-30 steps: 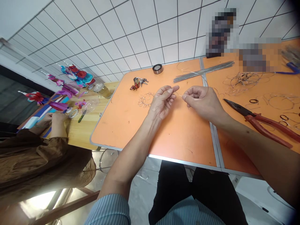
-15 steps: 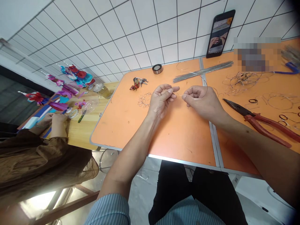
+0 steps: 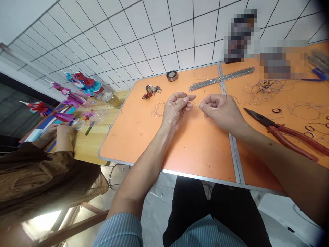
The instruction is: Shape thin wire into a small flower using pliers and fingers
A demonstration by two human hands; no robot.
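Note:
A thin wire [image 3: 195,103] runs between my two hands above the orange table [image 3: 144,137]. My left hand [image 3: 177,108] pinches one part of it between thumb and fingers. Close by, my right hand [image 3: 217,109] is closed on the wire too, and a length of it arches up behind the knuckles. A looped wire shape [image 3: 157,110] lies just left of my left hand. Beyond my hands a bundle of straight metal wires [image 3: 205,83] rests across the table joint. Pliers [image 3: 272,127] with red handles lie to the right of my right hand.
Keys [image 3: 154,90] and a roll of tape [image 3: 172,75] lie toward the tiled wall [image 3: 154,41]. Tangled wire [image 3: 264,90] and small dark rings [image 3: 309,128] are at the right. On the left, a co-worker's hands [image 3: 61,128] are over a wooden table [image 3: 87,147] with colourful ribbon figures.
My hands and the wire hold almost the same position. The phone leaning on the wall is now blurred out; nothing else has visibly moved.

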